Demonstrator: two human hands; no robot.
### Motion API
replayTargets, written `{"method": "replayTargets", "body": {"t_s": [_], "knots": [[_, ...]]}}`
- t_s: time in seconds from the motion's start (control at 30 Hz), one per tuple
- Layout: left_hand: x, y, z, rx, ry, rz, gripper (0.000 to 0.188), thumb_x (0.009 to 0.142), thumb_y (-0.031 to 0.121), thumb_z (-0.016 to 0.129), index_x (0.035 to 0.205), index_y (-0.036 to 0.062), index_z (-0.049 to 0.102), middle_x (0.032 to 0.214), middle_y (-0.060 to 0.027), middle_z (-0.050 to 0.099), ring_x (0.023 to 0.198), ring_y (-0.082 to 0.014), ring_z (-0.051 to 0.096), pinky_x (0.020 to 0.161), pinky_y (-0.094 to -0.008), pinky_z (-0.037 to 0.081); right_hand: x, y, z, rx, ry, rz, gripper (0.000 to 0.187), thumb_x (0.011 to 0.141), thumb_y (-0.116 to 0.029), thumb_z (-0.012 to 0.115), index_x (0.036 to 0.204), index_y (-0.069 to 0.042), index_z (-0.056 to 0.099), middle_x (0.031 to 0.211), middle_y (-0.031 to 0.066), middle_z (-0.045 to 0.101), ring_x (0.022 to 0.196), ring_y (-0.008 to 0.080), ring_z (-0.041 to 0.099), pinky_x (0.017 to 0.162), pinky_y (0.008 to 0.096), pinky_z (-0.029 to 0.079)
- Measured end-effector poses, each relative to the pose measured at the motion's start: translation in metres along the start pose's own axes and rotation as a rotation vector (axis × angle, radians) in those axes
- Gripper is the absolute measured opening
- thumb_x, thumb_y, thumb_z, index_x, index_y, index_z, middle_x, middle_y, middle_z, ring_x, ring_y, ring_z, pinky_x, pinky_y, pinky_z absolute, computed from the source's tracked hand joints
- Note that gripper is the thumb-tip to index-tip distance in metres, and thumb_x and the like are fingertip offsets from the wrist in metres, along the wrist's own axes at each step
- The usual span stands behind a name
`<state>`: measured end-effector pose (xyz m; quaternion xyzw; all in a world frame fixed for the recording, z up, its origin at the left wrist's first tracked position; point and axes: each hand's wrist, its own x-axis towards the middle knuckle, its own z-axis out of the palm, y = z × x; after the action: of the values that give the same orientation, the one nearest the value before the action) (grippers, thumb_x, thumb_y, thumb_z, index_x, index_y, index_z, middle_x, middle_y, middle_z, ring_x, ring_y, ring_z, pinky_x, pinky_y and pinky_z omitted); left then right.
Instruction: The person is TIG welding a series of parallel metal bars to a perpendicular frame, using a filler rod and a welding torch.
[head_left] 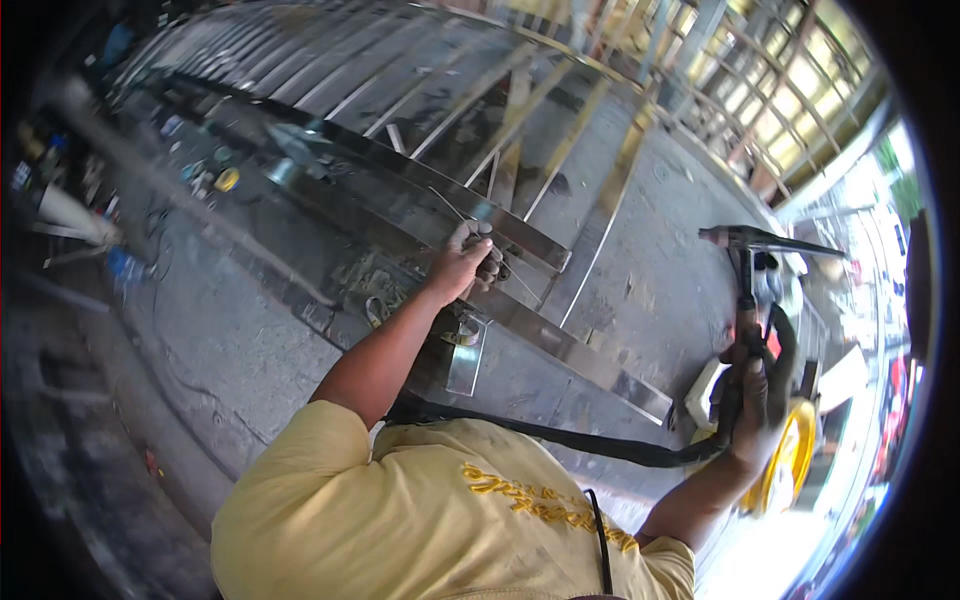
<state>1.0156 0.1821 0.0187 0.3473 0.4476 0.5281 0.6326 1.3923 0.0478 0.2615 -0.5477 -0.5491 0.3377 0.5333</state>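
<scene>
Item, to the left of the fingers of my left hand [463, 265]: one yellow roll [228, 179], amid clutter. Item: thin rod [446, 203], those fingers curled closed on it, over the metal bars [580, 347]; long axis slanting upper left to lower right through the fingers; tip contact, I cannot tell. Item, below right of those fingers: black hose [560, 437], running rightward. Item: right hand [755, 405], gripping a torch-like tool [747, 300], handle rising beyond the fingers, crosswise head with blunt end left, slender end right. Step in hand, I judge: rod held at the bars, tool kept well apart; the next move calls for a steady rod and free hose.
</scene>
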Motion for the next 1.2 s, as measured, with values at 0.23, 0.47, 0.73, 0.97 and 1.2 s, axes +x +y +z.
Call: {"method": "replayTargets", "body": {"t_s": [0.23, 0.47, 0.73, 0.97, 1.2], "knots": [[0.050, 0.053, -0.048, 0.155, -0.062, 0.059, 0.015, 0.104, 0.014, 0.055, 0.118, 0.0099, 0.054, 0.086, -0.0088, 0.069, 0.068, -0.0131, 0.065, 0.057, -0.0267, 0.053, -0.018, 0.027, 0.090, 0.532, 0.056, 0.292, 0.067, 0.102, -0.034, 0.057, 0.156, -0.007, 0.028, 0.085, 0.0190, 0.059, 0.046, 0.0175, 0.053, 0.034, 0.0259, 0.041], [0.123, 0.151, -0.095, 0.144, 0.047, 0.182, 0.020, 0.105, 0.020, 0.055, 0.120, 0.0076, 0.057, 0.088, -0.0104, 0.071, 0.069, -0.0141, 0.067, 0.058, -0.0265, 0.053, -0.020, 0.025, 0.137, 0.608, 0.103, 0.354, 0.061, 0.104, -0.032, 0.054, 0.155, -0.007, 0.030, 0.085, 0.0165, 0.057, 0.045, 0.0164, 0.052, 0.034, 0.0258, 0.042], [0.179, 0.181, -0.099, 0.144, -0.258, 0.194, 0.025, 0.102, 0.020, 0.063, 0.119, 0.0006, 0.061, 0.099, -0.0140, 0.073, 0.084, -0.0194, 0.071, 0.075, -0.0316, 0.057, -0.010, -0.003, 0.188, 0.145, 0.243, 0.307, 0.069, 0.099, -0.012, 0.055, 0.156, -0.001, 0.020, 0.096, 0.0164, 0.065, 0.052, 0.0070, 0.048, 0.043, 0.0206, 0.037], [0.191, 0.146, -0.115, 0.245, -0.293, 0.180, 0.020, 0.100, 0.015, 0.065, 0.113, 0.0007, 0.062, 0.098, -0.0132, 0.074, 0.086, -0.0147, 0.069, 0.076, -0.0284, 0.056, 0.013, 0.007, 0.213, -0.079, 0.101, 0.430, 0.074, 0.095, -0.009, 0.059, 0.155, 0.005, 0.017, 0.099, 0.0149, 0.065, 0.059, 0.0075, 0.054, 0.051, 0.0192, 0.041], [0.189, 0.137, -0.125, 0.255, -0.140, 0.286, 0.020, 0.099, 0.012, 0.066, 0.115, 0.0008, 0.061, 0.093, -0.0125, 0.075, 0.077, -0.0088, 0.065, 0.076, -0.0239, 0.054, 0.067, 0.048, 0.248, -0.037, 0.059, 0.572, 0.079, 0.094, -0.013, 0.064, 0.153, 0.009, 0.017, 0.102, 0.0152, 0.066, 0.058, 0.0083, 0.052, 0.061, 0.0193, 0.043]]}}
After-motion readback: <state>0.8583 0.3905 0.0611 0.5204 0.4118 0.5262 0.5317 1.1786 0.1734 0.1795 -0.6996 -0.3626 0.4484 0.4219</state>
